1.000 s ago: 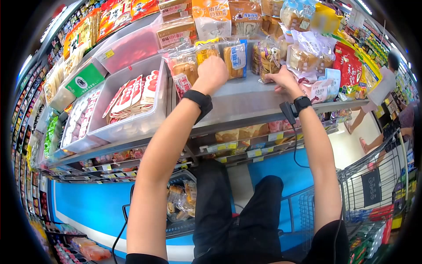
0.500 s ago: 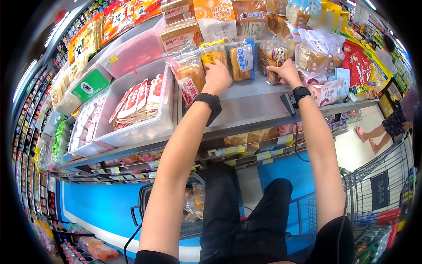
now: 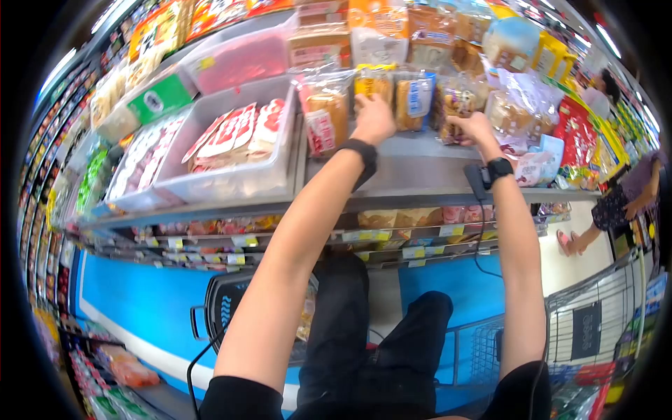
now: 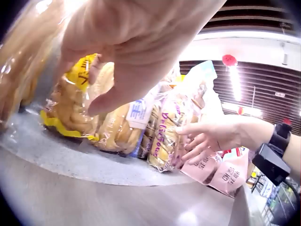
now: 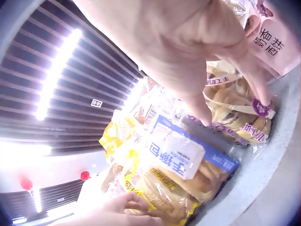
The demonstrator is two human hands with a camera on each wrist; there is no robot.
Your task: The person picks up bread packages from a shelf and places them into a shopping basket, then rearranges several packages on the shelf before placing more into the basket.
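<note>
My left hand [image 3: 376,119] is at a bread bag with a yellow label [image 3: 371,80]; in the left wrist view its thumb and fingers lie either side of the bag's front. Farther right, my right hand [image 3: 479,133] grips a clear bag of swirled bread [image 3: 458,105] with purple lettering. Its thumb and fingers spread across that bag in the right wrist view. Between the hands stands a blue-edged bread bag [image 3: 414,101]. To the left of my left hand, a taller bread bag [image 3: 327,112] leans by the plastic bin.
The grey shelf [image 3: 413,164] carries the row. Pink packets [image 3: 532,168] lie at its right. A clear bin [image 3: 231,178] of red-and-white packs stands left. Below are a black basket [image 3: 222,294] and a wire cart [image 3: 588,315]. A person [image 3: 623,203] stands at the right.
The right hand has moved up from low beside the swirled bread bag onto its front. My left hand stays at the yellow-labelled bag, its fingers less tightly folded. The head view has shifted.
</note>
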